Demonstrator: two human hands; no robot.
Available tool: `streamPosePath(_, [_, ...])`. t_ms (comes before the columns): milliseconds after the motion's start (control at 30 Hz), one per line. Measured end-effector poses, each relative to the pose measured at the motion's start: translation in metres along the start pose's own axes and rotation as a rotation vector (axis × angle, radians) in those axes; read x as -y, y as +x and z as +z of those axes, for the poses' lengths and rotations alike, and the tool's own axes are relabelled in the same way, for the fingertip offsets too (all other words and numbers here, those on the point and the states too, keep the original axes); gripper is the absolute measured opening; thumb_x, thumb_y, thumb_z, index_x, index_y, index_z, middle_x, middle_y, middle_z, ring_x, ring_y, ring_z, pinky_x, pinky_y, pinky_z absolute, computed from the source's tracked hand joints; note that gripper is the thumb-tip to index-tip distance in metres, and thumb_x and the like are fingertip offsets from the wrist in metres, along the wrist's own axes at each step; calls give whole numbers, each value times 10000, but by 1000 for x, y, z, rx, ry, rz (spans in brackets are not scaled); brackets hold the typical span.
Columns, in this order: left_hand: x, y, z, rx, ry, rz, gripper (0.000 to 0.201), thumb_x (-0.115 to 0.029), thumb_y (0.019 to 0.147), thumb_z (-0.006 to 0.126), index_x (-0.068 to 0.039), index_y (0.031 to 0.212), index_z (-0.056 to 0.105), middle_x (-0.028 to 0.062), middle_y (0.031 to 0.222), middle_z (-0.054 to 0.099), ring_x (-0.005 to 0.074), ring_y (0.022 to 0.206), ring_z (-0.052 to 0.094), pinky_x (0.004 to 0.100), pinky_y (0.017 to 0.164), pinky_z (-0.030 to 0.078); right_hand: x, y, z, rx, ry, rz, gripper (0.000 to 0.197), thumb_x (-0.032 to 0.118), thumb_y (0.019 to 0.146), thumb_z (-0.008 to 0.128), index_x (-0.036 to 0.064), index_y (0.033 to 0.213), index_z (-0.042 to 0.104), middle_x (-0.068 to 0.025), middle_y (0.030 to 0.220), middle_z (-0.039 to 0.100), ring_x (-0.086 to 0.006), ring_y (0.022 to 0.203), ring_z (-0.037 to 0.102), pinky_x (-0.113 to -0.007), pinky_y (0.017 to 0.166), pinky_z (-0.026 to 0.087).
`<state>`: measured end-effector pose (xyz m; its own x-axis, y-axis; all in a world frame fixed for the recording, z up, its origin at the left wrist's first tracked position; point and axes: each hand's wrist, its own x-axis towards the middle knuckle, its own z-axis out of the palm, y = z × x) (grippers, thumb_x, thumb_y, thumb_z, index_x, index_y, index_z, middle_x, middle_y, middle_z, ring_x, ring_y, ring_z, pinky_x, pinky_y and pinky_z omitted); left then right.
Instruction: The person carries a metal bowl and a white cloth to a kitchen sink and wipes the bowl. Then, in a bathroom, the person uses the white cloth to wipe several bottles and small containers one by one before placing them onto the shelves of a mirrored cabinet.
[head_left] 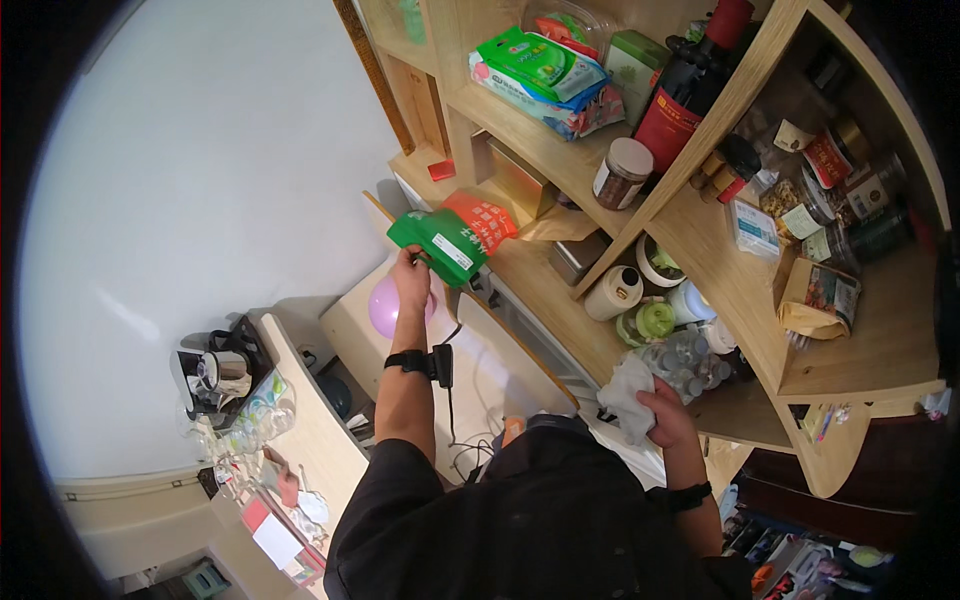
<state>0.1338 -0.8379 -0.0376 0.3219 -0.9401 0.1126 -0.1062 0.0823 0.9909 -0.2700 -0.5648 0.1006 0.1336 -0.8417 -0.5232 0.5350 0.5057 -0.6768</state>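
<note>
My left hand [410,268], reaching out over the lower shelf, is closed on the edge of a green and orange bag [445,240]. The bag has a white label and hangs over the front of a wooden shelf [555,310]. On the right, my right hand [668,415] grips a crumpled white cloth [630,397] in front of clear plastic bottles [685,360]. Below my left hand a purple balloon [385,305] is partly covered by my forearm.
Upper shelves hold a green wipes pack [540,65], a dark bottle with a red label [680,110] and a brown jar [622,172]. Lower down are a cream bottle [613,292] and a green-lidded jar [650,322]. A black cable [452,410] hangs below my left wrist.
</note>
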Motion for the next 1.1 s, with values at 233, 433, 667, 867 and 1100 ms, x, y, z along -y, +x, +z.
streamPosePath(233, [-4,7,9,10,-98,-54,205,62,814,420,2,977,528,70,843,585,147,743,543,257,680,444,-9,-8,-16,-43,55,-34,474,38,814,576,-16,1264,438,-129,1175,554,-251,1059,561,-378,916,455])
streamPosePath(433, [-35,13,27,-4,15,49,213,37,813,441,13,1007,525,122,878,603,223,760,591,305,682,471,-10,-15,-22,-85,66,-50,457,41,815,573,-12,1251,448,-135,1166,558,-259,1055,563,-387,907,462])
streamPosePath(667, [-111,-4,95,127,337,287,792,-18,800,488,-73,1435,18,286,1223,474,424,988,548,427,834,449,-11,-20,-21,-93,63,-65,427,49,819,573,-14,1227,462,-146,1146,565,-272,1021,580,-396,888,474])
streamPosePath(867, [-84,-10,123,328,346,200,716,-49,819,485,-34,1418,93,289,1091,546,430,948,555,425,816,461,-18,-25,-26,-124,42,-66,427,57,823,579,-16,1226,459,-149,1151,561,-277,1034,572,-405,884,476])
streamPosePath(1100, [-71,-30,127,399,358,152,637,-69,798,513,-31,1377,252,292,1074,552,428,970,551,431,805,468,-20,-38,-15,-98,41,-105,458,65,836,563,-31,1263,428,-151,1178,548,-272,1043,568,-381,890,470])
